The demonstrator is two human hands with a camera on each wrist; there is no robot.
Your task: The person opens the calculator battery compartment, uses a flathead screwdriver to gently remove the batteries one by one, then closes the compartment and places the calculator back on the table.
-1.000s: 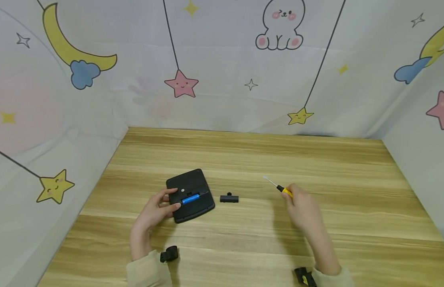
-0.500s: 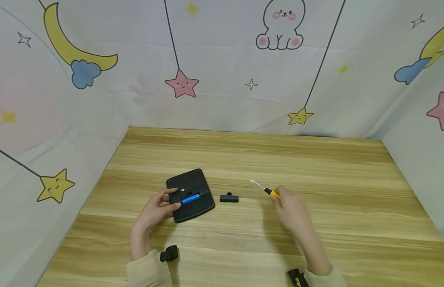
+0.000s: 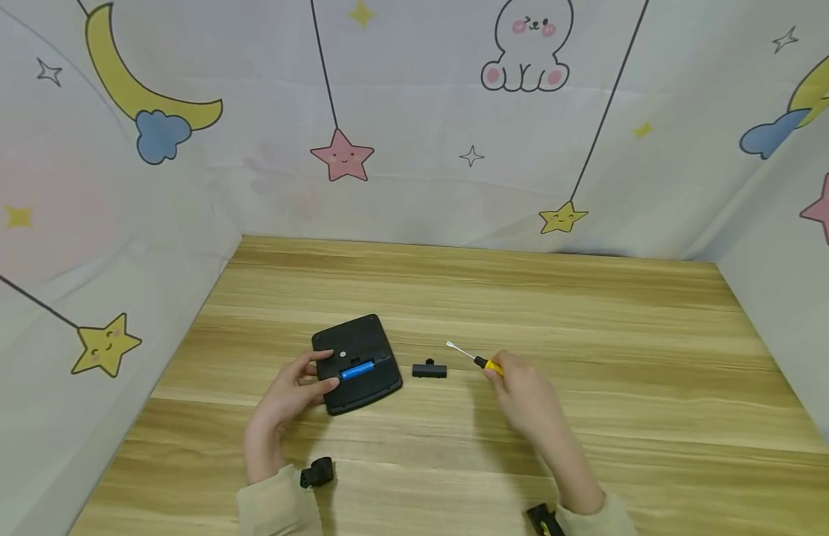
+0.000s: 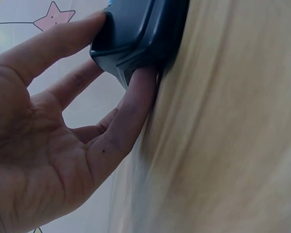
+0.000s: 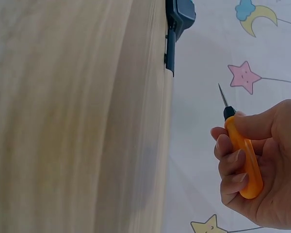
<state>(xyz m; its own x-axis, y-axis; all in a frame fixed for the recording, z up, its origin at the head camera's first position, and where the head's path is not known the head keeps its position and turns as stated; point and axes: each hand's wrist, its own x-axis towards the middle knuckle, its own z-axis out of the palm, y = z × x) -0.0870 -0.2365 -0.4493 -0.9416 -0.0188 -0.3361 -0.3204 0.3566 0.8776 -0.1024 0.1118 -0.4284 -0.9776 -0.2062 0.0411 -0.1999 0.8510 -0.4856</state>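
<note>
A flat black device (image 3: 357, 335), shaped like a desktop calculator, lies back side up on the table. Its battery slot is uncovered and holds a blue battery (image 3: 357, 371). My left hand (image 3: 288, 398) grips the device's left edge, thumb on top near the battery and another finger tucked under the rim, as the left wrist view shows. Just right of the device sits its small black battery cover (image 3: 429, 370). My right hand (image 3: 526, 391) holds a screwdriver (image 5: 245, 160) by its yellow handle, fingers curled round it. The screwdriver's tip points left, near the cover and apart from the device.
The wooden table (image 3: 588, 313) is bounded at the back and sides by a white cloth (image 3: 414, 201) printed with stars and moons. Black wrist mounts (image 3: 317, 472) sit at both sleeves.
My right hand has moved left with the screwdriver, bringing its tip close to the battery cover. The left hand, the device and the cover have stayed in place.
</note>
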